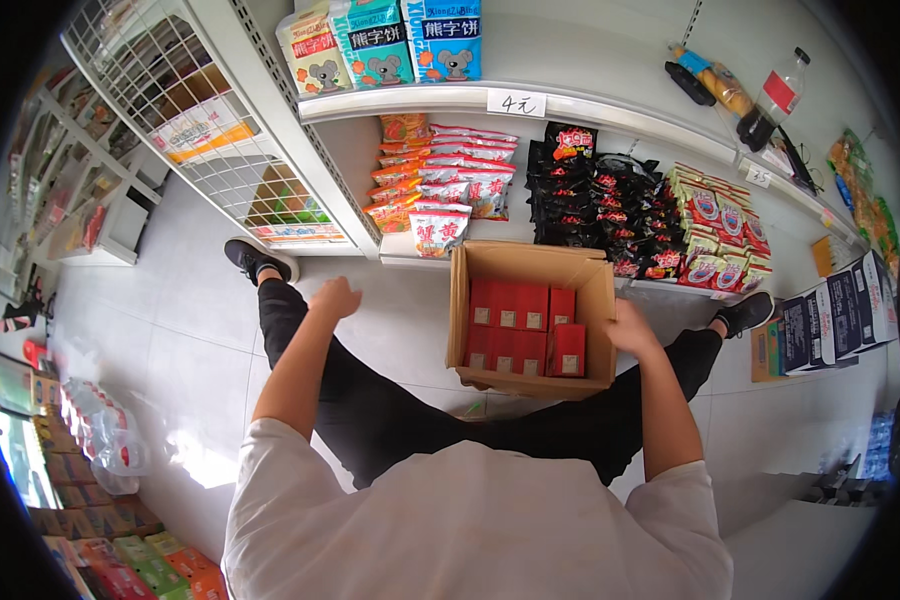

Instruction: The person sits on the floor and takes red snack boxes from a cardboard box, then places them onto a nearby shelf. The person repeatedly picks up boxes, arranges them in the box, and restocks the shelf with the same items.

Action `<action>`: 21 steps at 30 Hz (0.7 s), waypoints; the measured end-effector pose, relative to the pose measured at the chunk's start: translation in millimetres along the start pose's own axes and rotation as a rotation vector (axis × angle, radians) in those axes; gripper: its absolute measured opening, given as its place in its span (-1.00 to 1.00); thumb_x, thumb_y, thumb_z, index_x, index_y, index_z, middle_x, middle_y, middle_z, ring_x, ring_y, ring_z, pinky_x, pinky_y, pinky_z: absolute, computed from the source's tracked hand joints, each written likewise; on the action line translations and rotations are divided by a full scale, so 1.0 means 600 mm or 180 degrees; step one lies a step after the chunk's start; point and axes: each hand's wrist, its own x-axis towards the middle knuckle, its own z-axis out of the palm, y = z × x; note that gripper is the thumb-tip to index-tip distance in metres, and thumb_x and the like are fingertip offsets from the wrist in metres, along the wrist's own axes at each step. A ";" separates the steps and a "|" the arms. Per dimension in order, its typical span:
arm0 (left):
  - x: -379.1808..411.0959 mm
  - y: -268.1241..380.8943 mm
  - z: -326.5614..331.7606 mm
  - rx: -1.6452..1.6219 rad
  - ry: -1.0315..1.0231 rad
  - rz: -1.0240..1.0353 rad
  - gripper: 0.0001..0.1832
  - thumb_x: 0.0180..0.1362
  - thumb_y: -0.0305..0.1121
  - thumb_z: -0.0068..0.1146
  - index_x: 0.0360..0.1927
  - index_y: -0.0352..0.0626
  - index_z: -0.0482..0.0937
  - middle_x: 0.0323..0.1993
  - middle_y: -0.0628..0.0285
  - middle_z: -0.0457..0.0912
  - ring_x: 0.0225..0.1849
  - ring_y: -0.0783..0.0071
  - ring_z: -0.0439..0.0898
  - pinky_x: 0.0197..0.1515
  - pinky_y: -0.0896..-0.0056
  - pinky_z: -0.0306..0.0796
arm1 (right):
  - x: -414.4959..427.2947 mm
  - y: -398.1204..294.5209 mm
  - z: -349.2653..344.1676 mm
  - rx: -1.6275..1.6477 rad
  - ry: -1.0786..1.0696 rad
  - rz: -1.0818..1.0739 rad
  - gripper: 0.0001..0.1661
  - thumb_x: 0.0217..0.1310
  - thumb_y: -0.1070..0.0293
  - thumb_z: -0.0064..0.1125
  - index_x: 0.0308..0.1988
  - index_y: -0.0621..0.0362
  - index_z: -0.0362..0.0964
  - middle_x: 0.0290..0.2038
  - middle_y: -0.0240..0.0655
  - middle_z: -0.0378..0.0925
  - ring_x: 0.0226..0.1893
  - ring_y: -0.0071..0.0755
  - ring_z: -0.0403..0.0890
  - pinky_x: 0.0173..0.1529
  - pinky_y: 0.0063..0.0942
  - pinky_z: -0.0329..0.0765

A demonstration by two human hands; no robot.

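Observation:
An open cardboard box stands between my spread legs, before the lowest shelf. Inside it, several small red boxes with pale labels are packed in rows. One red box at the right front seems to sit higher than the others. My right hand grips the box's right wall at its upper edge; its fingertips are partly hidden. Over the floor to the left of the box is my left hand, its fingers curled in with nothing visible in them.
Noodle-type snack packets, black packets and red-and-cream packets fill the lowest shelf. Above, a shelf edge juts out, holding biscuit bags and a cola bottle. Cartons stand right; a wire-mesh rack stands left.

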 end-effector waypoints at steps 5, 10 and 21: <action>-0.047 0.169 0.037 -0.1732 0.0674 0.1764 -0.48 0.32 -0.01 0.21 0.14 -0.22 0.51 -0.22 -0.14 0.75 -0.10 -0.18 0.73 -0.02 -0.05 0.57 | -0.046 -0.060 0.020 0.0339 -0.0025 -0.0078 -0.59 0.15 0.52 0.17 0.03 0.33 0.52 -0.18 -0.05 0.72 -0.10 -0.21 0.73 0.02 -0.27 0.59; -0.053 0.242 0.057 -0.2352 0.0562 0.1614 -0.75 0.21 -0.40 0.20 -0.08 -0.28 0.55 -0.13 -0.29 0.67 -0.01 -0.35 0.61 0.07 -0.19 0.50 | -0.064 -0.050 0.054 0.0120 0.0131 0.0005 -0.61 0.21 0.42 0.22 0.02 0.36 0.52 -0.14 0.13 0.69 -0.05 0.15 0.72 0.03 -0.18 0.60; -0.070 0.235 0.104 -0.2767 0.0886 0.1181 -0.81 0.19 -0.55 0.03 -0.12 -0.22 0.56 -0.15 -0.16 0.67 -0.05 -0.31 0.61 -0.02 -0.14 0.50 | -0.089 -0.076 0.138 0.0684 0.1402 0.0866 -0.55 0.34 0.13 0.33 -0.10 0.36 0.54 -0.26 0.03 0.66 -0.20 0.00 0.70 -0.08 -0.16 0.58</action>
